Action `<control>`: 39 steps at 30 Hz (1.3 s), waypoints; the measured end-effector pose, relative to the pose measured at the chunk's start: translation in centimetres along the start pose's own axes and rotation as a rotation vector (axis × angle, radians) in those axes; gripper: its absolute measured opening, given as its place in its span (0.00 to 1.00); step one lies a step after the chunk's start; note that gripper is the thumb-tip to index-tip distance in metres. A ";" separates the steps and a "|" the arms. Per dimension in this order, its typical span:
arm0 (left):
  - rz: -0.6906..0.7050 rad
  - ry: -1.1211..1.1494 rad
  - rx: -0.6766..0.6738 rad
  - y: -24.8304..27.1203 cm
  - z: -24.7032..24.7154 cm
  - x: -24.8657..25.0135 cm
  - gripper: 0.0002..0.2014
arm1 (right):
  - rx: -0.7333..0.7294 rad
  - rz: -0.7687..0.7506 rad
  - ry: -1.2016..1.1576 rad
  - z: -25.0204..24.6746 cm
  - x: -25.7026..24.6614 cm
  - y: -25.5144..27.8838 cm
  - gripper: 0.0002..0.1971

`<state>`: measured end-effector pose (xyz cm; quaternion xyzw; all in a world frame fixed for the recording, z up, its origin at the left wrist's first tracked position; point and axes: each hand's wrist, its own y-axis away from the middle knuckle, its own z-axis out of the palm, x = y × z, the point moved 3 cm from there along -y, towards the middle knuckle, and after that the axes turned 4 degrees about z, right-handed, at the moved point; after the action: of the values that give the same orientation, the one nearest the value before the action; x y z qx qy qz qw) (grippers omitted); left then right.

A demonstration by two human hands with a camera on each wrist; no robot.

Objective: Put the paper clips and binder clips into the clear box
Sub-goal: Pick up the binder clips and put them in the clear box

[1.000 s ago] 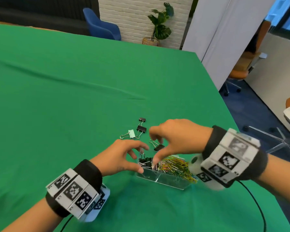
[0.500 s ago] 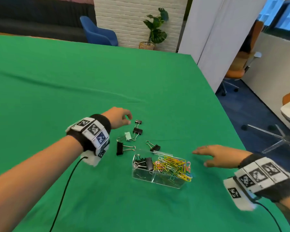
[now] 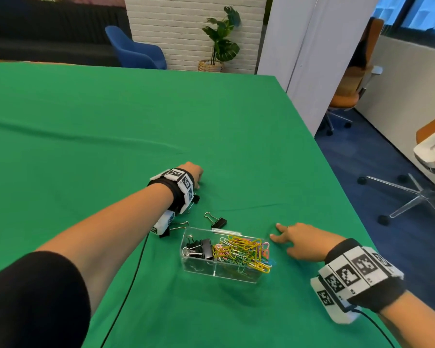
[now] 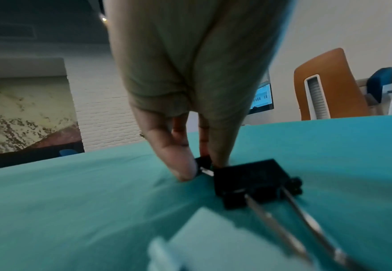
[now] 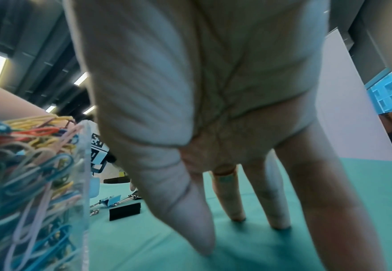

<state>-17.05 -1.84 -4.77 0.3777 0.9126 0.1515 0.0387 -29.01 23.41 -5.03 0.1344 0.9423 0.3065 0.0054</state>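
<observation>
The clear box sits in front of me, black binder clips in its left compartment and coloured paper clips heaped in the right one. My left hand reaches beyond it. In the left wrist view its thumb and a finger pinch a small black binder clip on the cloth. A larger black binder clip lies just before the left hand. My right hand rests flat to the right of the box, holding nothing, with straight fingers on the cloth.
One loose black binder clip lies just behind the box, and another peeks out under my left wrist. A pale mint clip lies near them. The green table's right edge is close, with chairs beyond.
A second ago both hands were over the box. The left hand has since reached forward and lowered onto the small clip; the right has moved out to the box's right and lies flat.
</observation>
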 end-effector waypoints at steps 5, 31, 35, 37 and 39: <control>-0.008 0.254 0.162 3.0 -3.5 -0.8 0.05 | 0.014 0.002 -0.007 0.3 0.2 0.2 0.32; 0.021 0.320 0.010 11.2 2.7 -5.4 0.23 | -0.016 0.009 -0.007 0.1 0.5 0.5 0.32; 0.024 0.273 0.002 9.0 3.1 -4.3 0.32 | -0.010 0.010 -0.008 0.1 0.4 0.5 0.32; 0.012 0.209 0.008 8.1 2.8 -3.8 0.29 | -0.008 0.012 -0.014 0.1 0.4 0.6 0.33; 0.015 0.134 0.012 7.5 2.4 -3.4 0.22 | -0.009 0.012 -0.022 0.3 0.4 0.7 0.33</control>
<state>-9.08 1.39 -4.91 0.3738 0.9112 0.1711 -0.0260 -29.16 24.24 -4.81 0.1432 0.9400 0.3092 0.0145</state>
